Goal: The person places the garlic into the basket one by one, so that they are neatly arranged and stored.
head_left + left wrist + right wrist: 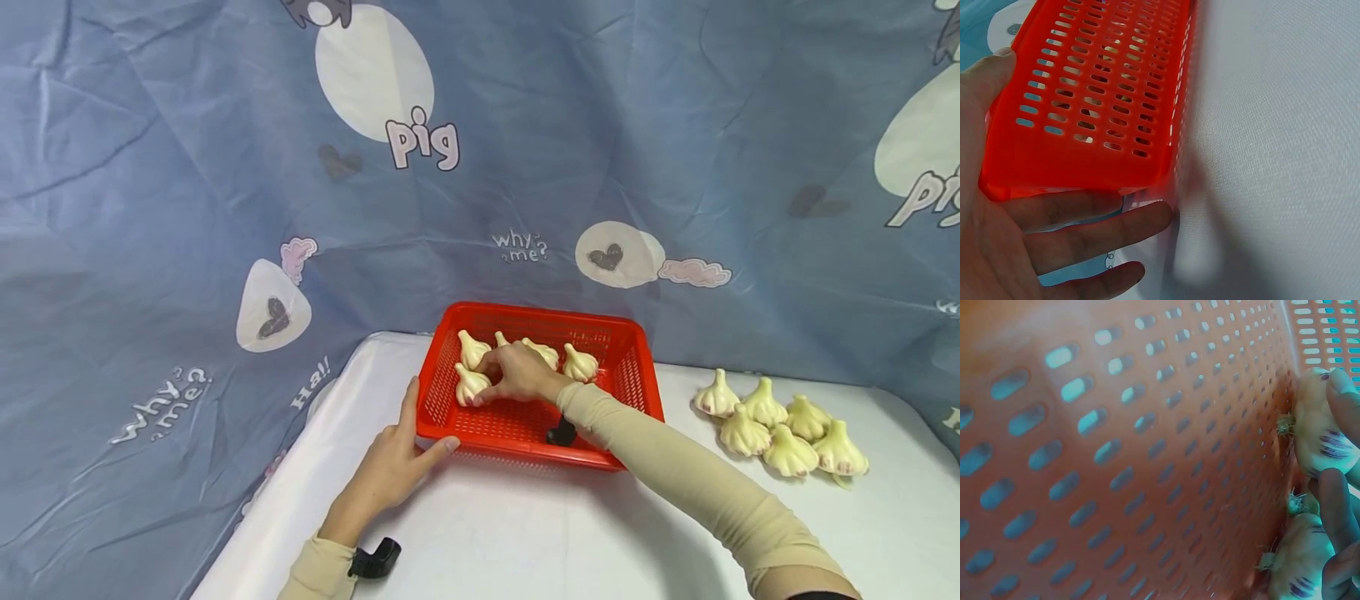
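Note:
Inside the red perforated basket (517, 451), my right hand (523, 372) pinches a garlic bulb (468, 385) near the left wall. Thumb and fingers lie on that bulb in the right wrist view, and its roots face the basket floor. Another garlic bulb (473, 350) sits just behind it. More bulbs lie along the back, such as the garlic bulb (581, 363) right of my hand; one is partly hidden by my fingers. My left hand (392, 467) touches the basket's front left corner, its fingers (1100, 237) straight and spread.
Several garlic bulbs (791, 450) stand grouped on the white table (525, 533), right of the basket. A blue printed cloth (480, 192) hangs behind and at the left side. The basket stands close to that cloth.

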The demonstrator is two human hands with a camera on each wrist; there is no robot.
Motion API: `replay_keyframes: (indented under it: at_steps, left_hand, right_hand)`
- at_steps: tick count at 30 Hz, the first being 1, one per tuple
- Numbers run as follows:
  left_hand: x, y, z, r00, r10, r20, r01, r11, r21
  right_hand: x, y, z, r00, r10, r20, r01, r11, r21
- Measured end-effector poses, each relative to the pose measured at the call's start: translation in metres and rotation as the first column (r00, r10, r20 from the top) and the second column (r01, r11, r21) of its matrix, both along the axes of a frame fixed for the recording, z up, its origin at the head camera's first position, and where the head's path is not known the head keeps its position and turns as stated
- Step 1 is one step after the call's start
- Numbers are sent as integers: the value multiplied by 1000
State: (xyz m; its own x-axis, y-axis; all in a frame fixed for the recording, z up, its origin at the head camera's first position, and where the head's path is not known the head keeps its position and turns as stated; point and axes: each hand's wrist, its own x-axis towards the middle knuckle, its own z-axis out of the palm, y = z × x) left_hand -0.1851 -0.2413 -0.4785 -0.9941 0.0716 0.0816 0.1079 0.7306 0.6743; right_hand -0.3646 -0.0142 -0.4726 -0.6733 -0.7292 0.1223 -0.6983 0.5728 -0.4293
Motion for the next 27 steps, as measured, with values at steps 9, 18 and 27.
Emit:
replay_keyframes:
  at_steps: [9,18,27]
  left_hand:
    - [2,0,1,1000,6,9,-6,1000,-9]
    - [1,0,3,1000,-6,3,6,1000,-18]
    - [1,1,3,1000,-1,-1,1,1000,-21]
  right_hand:
    - [1,0,-1,1000,29,-11,-29,1000,-6]
    - [2,0,1,999,27,-40,-27,1000,5]
    - [3,0,3,999,30,-41,-30,1000,7]
